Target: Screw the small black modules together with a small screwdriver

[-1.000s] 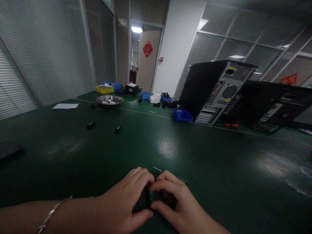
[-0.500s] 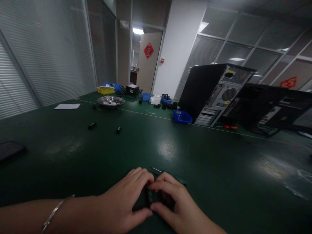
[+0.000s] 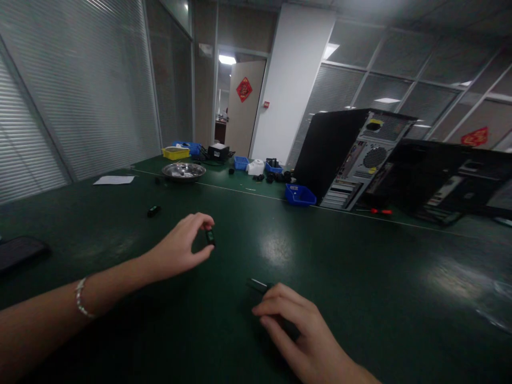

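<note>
My left hand [image 3: 182, 248] reaches out over the table, thumb and fingers closed around the ends of a small black device [image 3: 210, 237] with a green patch on its face. Another small black device [image 3: 153, 211] lies beyond it to the left. Close to the front edge of the view, my right hand [image 3: 300, 328] rests loosely curled, thumb and fingers a little apart, with nothing visible between them. Just behind its knuckles lies a screwdriver [image 3: 260, 282]; the metal shaft shows, while most of the handle is hidden by the hand.
A dark flat object [image 3: 22, 252] lies at the left. Farther back are white paper [image 3: 114, 180], a steel bowl [image 3: 184, 178], a yellow bin [image 3: 176, 153] and a blue bin [image 3: 300, 201]. A computer tower [image 3: 352, 160] stands right, near a red-handled tool [image 3: 381, 212]. Clear plastic [image 3: 496, 304] lies far right.
My hands have come apart. The left has moved forward and left and holds a small device; the right stays near the screwdriver. The device seen at mid-left earlier is no longer separately visible.
</note>
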The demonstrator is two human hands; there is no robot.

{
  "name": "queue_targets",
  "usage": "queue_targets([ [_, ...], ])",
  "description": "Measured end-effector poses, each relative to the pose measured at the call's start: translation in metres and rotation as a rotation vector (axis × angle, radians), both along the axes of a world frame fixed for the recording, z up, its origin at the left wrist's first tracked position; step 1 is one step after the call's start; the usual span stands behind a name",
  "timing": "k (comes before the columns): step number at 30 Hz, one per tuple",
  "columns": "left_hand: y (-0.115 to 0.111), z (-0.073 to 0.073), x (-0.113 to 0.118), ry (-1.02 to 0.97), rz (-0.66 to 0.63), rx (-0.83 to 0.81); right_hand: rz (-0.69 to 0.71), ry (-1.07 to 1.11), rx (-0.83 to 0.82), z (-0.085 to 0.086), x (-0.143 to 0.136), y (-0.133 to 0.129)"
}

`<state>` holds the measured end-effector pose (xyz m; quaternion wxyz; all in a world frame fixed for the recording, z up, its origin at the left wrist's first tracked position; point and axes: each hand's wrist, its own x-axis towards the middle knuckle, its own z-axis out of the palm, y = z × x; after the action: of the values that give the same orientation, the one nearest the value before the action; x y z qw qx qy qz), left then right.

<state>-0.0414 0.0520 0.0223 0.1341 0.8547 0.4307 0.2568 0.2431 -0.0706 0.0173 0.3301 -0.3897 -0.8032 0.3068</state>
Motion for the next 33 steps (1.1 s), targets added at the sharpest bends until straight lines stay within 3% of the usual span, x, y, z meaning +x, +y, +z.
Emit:
queue_targets([
  [5,0.055,-0.004,-0.059,0.081,0.174,-0.017,0.028,0.001,0.044,-0.002,0.002,0.003],
  [10,0.073,-0.011,-0.084,0.142,0.222,-0.076,0.064,0.003,0.067,-0.009,0.003,0.008],
  [18,0.085,-0.017,-0.087,0.168,0.240,-0.005,0.086,-0.026,0.127,-0.010,0.002,0.011],
  [23,0.083,-0.015,-0.083,0.154,0.259,0.077,0.017,-0.109,0.214,-0.007,0.006,0.013],
  [27,0.075,-0.016,-0.065,0.143,0.167,0.118,-0.104,-0.313,0.192,-0.006,0.009,0.013],
  [33,0.071,-0.031,-0.046,0.138,0.027,0.077,-0.228,-0.485,0.057,-0.009,0.011,0.014],
])
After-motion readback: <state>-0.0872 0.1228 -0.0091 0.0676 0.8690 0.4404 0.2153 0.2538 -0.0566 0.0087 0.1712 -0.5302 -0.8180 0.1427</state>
